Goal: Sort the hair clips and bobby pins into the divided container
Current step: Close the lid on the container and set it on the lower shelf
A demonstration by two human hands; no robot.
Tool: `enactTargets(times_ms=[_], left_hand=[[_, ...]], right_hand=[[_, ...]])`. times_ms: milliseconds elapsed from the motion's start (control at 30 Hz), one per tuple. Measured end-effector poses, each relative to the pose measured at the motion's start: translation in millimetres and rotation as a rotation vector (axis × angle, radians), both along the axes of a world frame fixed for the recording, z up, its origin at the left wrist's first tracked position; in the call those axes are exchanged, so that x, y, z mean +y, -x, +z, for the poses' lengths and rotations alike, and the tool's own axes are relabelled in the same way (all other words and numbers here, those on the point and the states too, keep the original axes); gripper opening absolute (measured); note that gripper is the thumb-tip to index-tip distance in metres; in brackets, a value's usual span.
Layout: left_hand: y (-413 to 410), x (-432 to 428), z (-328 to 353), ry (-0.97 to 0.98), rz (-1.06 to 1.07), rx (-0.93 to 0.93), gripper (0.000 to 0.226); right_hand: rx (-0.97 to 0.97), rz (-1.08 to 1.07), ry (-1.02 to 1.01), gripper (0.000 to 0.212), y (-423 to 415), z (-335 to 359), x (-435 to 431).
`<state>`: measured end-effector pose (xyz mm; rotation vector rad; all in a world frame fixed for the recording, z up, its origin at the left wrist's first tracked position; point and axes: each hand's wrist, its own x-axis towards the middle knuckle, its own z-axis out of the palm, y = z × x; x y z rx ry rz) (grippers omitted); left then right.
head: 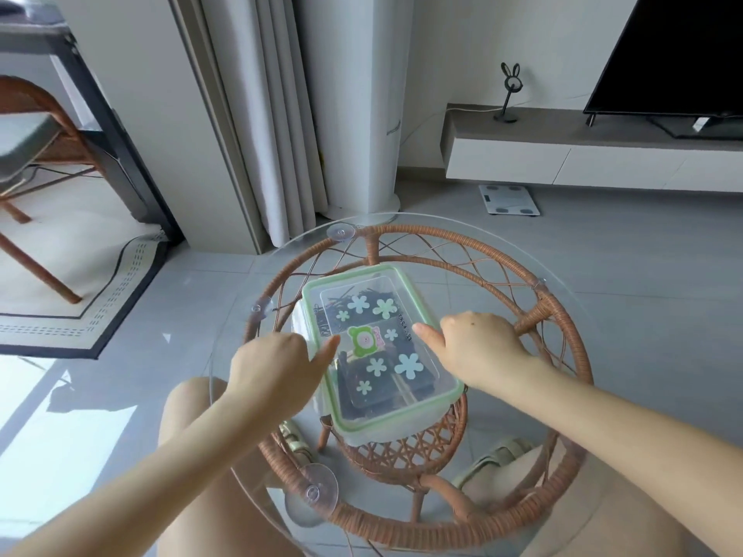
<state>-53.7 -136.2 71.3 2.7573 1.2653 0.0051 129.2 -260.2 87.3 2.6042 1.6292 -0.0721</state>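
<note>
A clear rectangular divided container (444,400) with a green-rimmed lid lies on the round glass table top (502,251). The lid is on and carries pale flower stickers and a green frog sticker (364,341). Dark bobby pins (349,305) and hair clips show through the lid in the compartments. My left hand (277,365) is at the container's left long side, thumb resting on the lid edge. My right hand (476,347) is at the right long side, thumb pressing on the lid. Both hands have curled fingers against the box sides.
The glass top sits on a rattan frame (563,327) held by clear suction cups (317,490). My knees and sandalled feet show beneath. A curtain, a chair and rug at left, a scale on the floor and a TV cabinet stand beyond.
</note>
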Motion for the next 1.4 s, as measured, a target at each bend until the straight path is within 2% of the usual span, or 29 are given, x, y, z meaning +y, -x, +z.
enactTargets(times_ms=[133, 300, 400, 467, 533, 600, 667, 733, 800, 867, 900, 967, 1067, 1100, 1167, 1233, 1267, 1333, 1400], left_hand=[[-2, -13, -7, 0.213, -0.012, -0.079, 0.065], [-2, -9, -17, 0.385, 0.010, -0.310, 0.055], [2, -6, -28, 0.503, 0.093, -0.483, 0.053], [2, 4, -34, 0.567, 0.140, -0.529, 0.055], [-1, 14, -35, 0.585, 0.165, -0.500, 0.063], [-3, 19, -32, 0.578, 0.206, -0.481, 0.062], [-1, 17, -27, 0.596, 0.275, -0.492, 0.059], [13, 12, -26, 0.653, 0.342, -0.551, 0.059], [36, 5, -33, 0.856, 0.383, -0.700, 0.061], [57, -9, -35, 1.029, 0.385, -0.852, 0.037], [69, -14, -35, 1.076, 0.385, -0.906, 0.034], [84, -18, -38, 1.139, 0.446, -1.039, 0.044], [96, -16, -29, 1.122, 0.538, -1.303, 0.057], [99, -15, -24, 1.048, 0.598, -1.363, 0.066], [101, -13, -16, 0.823, 0.713, -1.359, 0.080], [108, -6, -10, 0.660, 0.786, -1.397, 0.075], [115, 3, -13, 0.662, 0.780, -1.447, 0.077], [126, 20, -12, 0.718, 0.764, -1.481, 0.096], [136, 36, -9, 0.731, 0.776, -1.521, 0.102]], right_hand=[[0.190, 0.014, -0.066, 0.061, -5, -17, -2], [0.704, -0.037, -0.022, 0.061, -20, -15, 2], [1.058, -0.152, -0.103, 0.067, -11, -27, -4], [1.062, -0.163, -0.184, 0.068, -5, -33, -4], [0.936, -0.187, -0.251, 0.056, 4, -29, -3], [0.938, -0.229, -0.274, 0.056, 17, -27, -5], [1.169, -0.316, -0.260, 0.049, 30, -27, -10], [1.418, -0.361, -0.278, 0.029, 44, -26, -14], [1.521, -0.345, -0.352, 0.028, 51, -35, -11], [1.570, -0.365, -0.461, 0.030, 60, -45, -6], [1.606, -0.373, -0.496, 0.028, 70, -49, -1], [1.693, -0.396, -0.519, 0.031, 88, -54, 7], [1.823, -0.366, -0.497, 0.048, 120, -53, 28], [1.859, -0.352, -0.486, 0.047, 130, -52, 37], [1.926, -0.325, -0.468, 0.033, 146, -48, 54], [1.975, -0.289, -0.428, 0.027, 155, -44, 71], [1.984, -0.264, -0.393, 0.030, 158, -42, 79], [1.903, -0.197, -0.324, 0.035, 156, -39, 90], [1.717, -0.143, -0.321, 0.036, 146, -38, 97]])
